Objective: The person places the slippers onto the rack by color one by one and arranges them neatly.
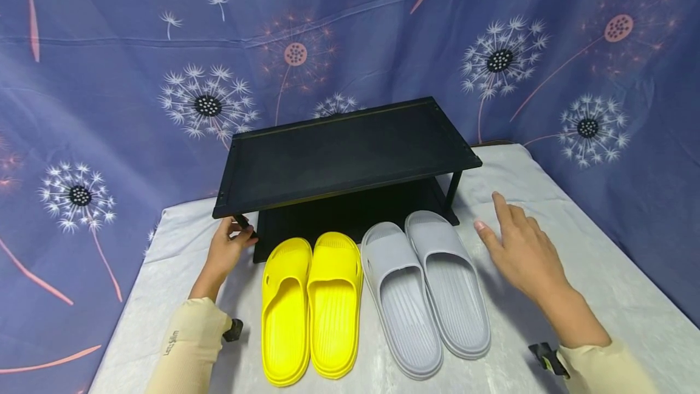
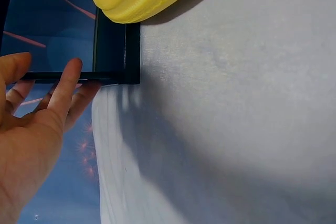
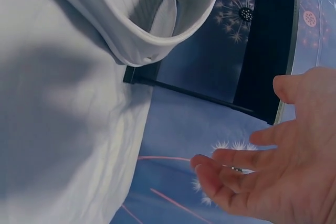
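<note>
A black two-tier shoe rack (image 1: 350, 154) stands on the cloth-covered table. With thumb and fingers around its left front leg, my left hand (image 1: 225, 251) holds the rack; the left wrist view shows the leg between thumb and fingers of that hand (image 2: 39, 129). Off the rack's right side, my right hand (image 1: 522, 248) hovers with fingers spread, touching nothing. In front of the rack lie a pair of yellow slippers (image 1: 333, 321) and, to their right, a pair of grey slippers (image 1: 407, 315). The grey toes reach the lower shelf's front edge.
White cloth (image 1: 164, 297) covers the table, whose left and right edges slope away. A blue curtain (image 1: 355, 29) with dandelion prints hangs close behind and at both sides. Small black straps (image 1: 549, 359) sit at the cream sleeves.
</note>
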A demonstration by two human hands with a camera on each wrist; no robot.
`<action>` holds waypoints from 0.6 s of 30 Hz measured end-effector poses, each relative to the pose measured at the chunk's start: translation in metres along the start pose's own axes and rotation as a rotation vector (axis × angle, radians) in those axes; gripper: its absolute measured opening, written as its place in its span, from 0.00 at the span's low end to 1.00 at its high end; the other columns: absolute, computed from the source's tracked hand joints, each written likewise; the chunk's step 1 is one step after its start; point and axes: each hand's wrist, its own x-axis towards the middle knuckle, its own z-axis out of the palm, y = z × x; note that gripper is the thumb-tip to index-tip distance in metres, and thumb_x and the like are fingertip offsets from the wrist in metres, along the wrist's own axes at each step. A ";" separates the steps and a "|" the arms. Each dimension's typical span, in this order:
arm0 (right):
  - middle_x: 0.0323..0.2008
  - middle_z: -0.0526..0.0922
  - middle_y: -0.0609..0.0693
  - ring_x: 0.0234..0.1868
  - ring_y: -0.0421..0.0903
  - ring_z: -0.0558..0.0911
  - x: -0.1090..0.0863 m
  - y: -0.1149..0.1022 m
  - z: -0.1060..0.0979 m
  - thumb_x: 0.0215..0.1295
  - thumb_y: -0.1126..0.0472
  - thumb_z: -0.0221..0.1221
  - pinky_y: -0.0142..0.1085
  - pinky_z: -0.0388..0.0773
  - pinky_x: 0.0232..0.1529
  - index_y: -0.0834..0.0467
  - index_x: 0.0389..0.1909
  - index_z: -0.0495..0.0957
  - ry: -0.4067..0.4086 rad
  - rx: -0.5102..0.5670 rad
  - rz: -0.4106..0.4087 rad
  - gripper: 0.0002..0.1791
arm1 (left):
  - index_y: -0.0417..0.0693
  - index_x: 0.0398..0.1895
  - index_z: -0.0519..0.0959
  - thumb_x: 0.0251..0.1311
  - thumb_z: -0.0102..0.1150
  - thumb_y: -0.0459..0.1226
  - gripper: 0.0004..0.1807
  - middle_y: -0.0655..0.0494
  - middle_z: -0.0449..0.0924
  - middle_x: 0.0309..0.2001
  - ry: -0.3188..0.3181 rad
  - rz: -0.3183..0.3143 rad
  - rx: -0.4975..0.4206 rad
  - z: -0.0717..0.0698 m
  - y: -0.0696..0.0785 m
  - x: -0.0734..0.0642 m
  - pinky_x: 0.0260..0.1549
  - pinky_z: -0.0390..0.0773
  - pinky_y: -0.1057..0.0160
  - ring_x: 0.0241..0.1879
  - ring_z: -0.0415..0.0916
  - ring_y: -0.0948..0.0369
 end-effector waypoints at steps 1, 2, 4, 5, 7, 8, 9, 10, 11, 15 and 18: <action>0.62 0.62 0.74 0.56 0.75 0.64 -0.001 -0.001 0.000 0.74 0.42 0.43 0.73 0.63 0.47 0.59 0.75 0.45 -0.007 0.011 0.009 0.38 | 0.42 0.66 0.59 0.70 0.47 0.29 0.23 0.37 0.65 0.51 0.003 0.003 0.009 0.000 -0.001 0.001 0.49 0.83 0.54 0.51 0.74 0.44; 0.62 0.61 0.75 0.56 0.75 0.64 -0.002 -0.002 0.001 0.74 0.41 0.43 0.73 0.64 0.47 0.59 0.75 0.45 -0.014 0.022 0.018 0.39 | 0.42 0.66 0.59 0.70 0.47 0.30 0.23 0.38 0.65 0.51 0.007 0.008 0.016 0.000 -0.003 0.002 0.48 0.83 0.55 0.50 0.75 0.46; 0.62 0.61 0.75 0.57 0.76 0.64 -0.004 -0.003 0.003 0.74 0.40 0.43 0.72 0.64 0.47 0.61 0.75 0.44 -0.023 0.044 0.033 0.40 | 0.42 0.65 0.60 0.70 0.48 0.31 0.22 0.40 0.66 0.50 0.015 0.024 0.026 0.000 -0.010 0.004 0.46 0.84 0.57 0.46 0.77 0.52; 0.61 0.60 0.76 0.56 0.76 0.64 -0.004 -0.003 0.003 0.73 0.40 0.43 0.72 0.64 0.47 0.61 0.75 0.44 -0.025 0.052 0.038 0.41 | 0.42 0.65 0.60 0.70 0.48 0.31 0.22 0.40 0.66 0.50 0.015 0.023 0.032 0.000 -0.011 0.005 0.46 0.84 0.58 0.45 0.77 0.55; 0.61 0.61 0.76 0.56 0.76 0.64 -0.006 -0.004 0.005 0.73 0.40 0.44 0.72 0.65 0.47 0.62 0.75 0.44 -0.026 0.063 0.042 0.41 | 0.41 0.64 0.60 0.70 0.48 0.31 0.22 0.40 0.66 0.49 0.019 0.018 0.036 0.000 -0.010 0.005 0.46 0.84 0.58 0.42 0.78 0.58; 0.60 0.61 0.76 0.55 0.76 0.65 -0.007 -0.004 0.006 0.73 0.40 0.44 0.72 0.65 0.47 0.63 0.74 0.45 -0.023 0.066 0.041 0.42 | 0.41 0.64 0.60 0.70 0.48 0.31 0.22 0.40 0.66 0.49 0.021 0.015 0.033 0.000 -0.010 0.005 0.46 0.84 0.57 0.43 0.78 0.58; 0.60 0.61 0.76 0.55 0.76 0.65 -0.007 -0.004 0.007 0.73 0.40 0.45 0.71 0.66 0.47 0.63 0.74 0.45 -0.022 0.068 0.042 0.42 | 0.41 0.65 0.60 0.70 0.48 0.31 0.22 0.40 0.66 0.50 0.020 0.015 0.033 0.000 -0.009 0.004 0.47 0.84 0.57 0.43 0.78 0.58; 0.60 0.62 0.76 0.54 0.76 0.66 -0.008 -0.005 0.008 0.72 0.40 0.45 0.71 0.66 0.46 0.64 0.74 0.46 -0.023 0.069 0.044 0.42 | 0.42 0.65 0.60 0.70 0.48 0.31 0.22 0.40 0.66 0.50 0.020 0.013 0.033 -0.001 -0.009 0.004 0.47 0.84 0.58 0.43 0.78 0.58; 0.59 0.62 0.76 0.54 0.76 0.66 -0.009 -0.006 0.009 0.72 0.40 0.45 0.71 0.66 0.46 0.64 0.74 0.46 -0.022 0.069 0.046 0.42 | 0.42 0.65 0.60 0.70 0.48 0.31 0.22 0.40 0.66 0.50 0.020 0.012 0.033 -0.001 -0.009 0.004 0.47 0.84 0.57 0.43 0.78 0.57; 0.59 0.63 0.76 0.52 0.77 0.67 -0.013 -0.010 0.012 0.72 0.39 0.45 0.71 0.68 0.43 0.64 0.73 0.46 -0.035 0.065 0.056 0.43 | 0.43 0.65 0.60 0.70 0.47 0.32 0.22 0.40 0.65 0.50 0.016 0.019 0.033 0.000 -0.008 0.004 0.48 0.83 0.56 0.44 0.78 0.53; 0.59 0.62 0.77 0.53 0.76 0.67 -0.016 -0.013 0.013 0.71 0.38 0.44 0.71 0.68 0.43 0.64 0.74 0.45 -0.063 0.062 0.068 0.44 | 0.43 0.65 0.60 0.70 0.47 0.32 0.22 0.39 0.65 0.50 0.014 0.021 0.035 0.000 -0.008 0.003 0.47 0.83 0.57 0.46 0.78 0.51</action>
